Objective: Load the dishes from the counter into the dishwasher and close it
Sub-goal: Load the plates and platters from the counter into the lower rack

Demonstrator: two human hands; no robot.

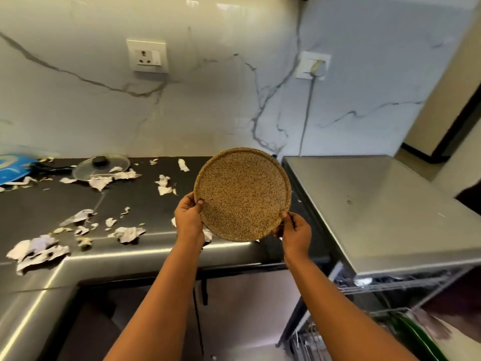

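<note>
Speckled tan and dark brown, the round plate point(242, 194) is held up in the air, tilted so its rimmed face shows, above the right end of the dark bench point(52, 204) — clear of the surface. The left hand point(189, 220) grips its left rim, thumb curled over the face and fingers behind; the right hand point(296, 231) pinches the lower right rim. Torn paper scraps point(39, 250) lie scattered over the bench, thickest toward its front left edge, and a glass lid point(101, 168) with a black knob rests near the back edge. Just right of the bench stands the steel-topped dishwasher point(377, 209), its wire rack point(390, 285) pulled out below, with a green dish point(413, 334) standing lower down.
</note>
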